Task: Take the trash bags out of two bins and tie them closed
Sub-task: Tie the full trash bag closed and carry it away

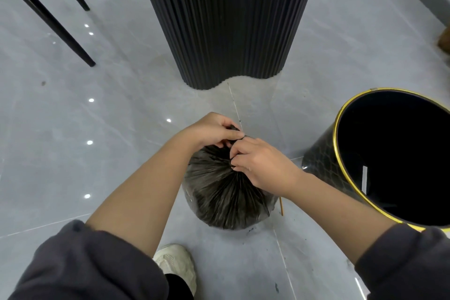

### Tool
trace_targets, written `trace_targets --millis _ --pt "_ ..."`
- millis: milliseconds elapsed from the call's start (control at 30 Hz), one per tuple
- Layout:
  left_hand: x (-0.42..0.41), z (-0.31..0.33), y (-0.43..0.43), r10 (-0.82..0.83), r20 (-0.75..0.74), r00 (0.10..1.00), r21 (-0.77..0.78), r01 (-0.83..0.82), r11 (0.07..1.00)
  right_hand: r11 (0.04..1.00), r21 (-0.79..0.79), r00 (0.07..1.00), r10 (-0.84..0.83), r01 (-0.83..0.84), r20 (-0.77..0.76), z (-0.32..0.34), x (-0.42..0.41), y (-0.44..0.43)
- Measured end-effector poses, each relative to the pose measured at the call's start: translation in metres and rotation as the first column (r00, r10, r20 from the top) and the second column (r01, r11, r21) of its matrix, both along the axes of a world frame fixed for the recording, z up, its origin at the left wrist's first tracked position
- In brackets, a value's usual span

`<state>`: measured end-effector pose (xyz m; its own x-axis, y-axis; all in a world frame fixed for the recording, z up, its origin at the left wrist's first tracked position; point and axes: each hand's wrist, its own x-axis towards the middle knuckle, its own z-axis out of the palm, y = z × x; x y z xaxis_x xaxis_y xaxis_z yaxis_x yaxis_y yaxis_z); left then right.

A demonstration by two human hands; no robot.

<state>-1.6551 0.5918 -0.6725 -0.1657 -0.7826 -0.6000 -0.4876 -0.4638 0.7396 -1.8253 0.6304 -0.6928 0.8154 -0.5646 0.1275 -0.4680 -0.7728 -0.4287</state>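
Full black plastic trash bag [227,192] sits on the glossy grey tiled floor [109,105], out of the bin, directly in front of the person. Its top is gathered into a tight neck with pleats fanning down from it. Left hand [214,130] is above the neck, fingers curled, pinching a twisted end of the bag film. Right hand [261,162] is touching the left at the neck, fingers curled, pinching the gathered plastic from the right side. Whether a knot is finished, cannot tell; the fingers cover it.

Round black bin with a gold rim [341,153] stands just right of the bag, apart from it, with no liner over the rim and a dark inside. Thin wooden stick [281,206] lies on the floor between bag and bin. Fluted black column base [226,19] stands beyond the bag. Black chair legs [48,17] at upper left. Pale sneaker [176,263] at the bottom, near the bag. Dark grey sleeves [85,268] pushed up both forearms.
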Motion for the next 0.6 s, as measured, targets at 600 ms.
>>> trace_targets --millis 600 --pt "-0.038 -0.012 0.047 0.194 -0.169 0.966 0.245 -0.149 0.958 -0.309 0.876 0.251 -0.875 0.37 -0.415 0.01 -0.01 -0.035"
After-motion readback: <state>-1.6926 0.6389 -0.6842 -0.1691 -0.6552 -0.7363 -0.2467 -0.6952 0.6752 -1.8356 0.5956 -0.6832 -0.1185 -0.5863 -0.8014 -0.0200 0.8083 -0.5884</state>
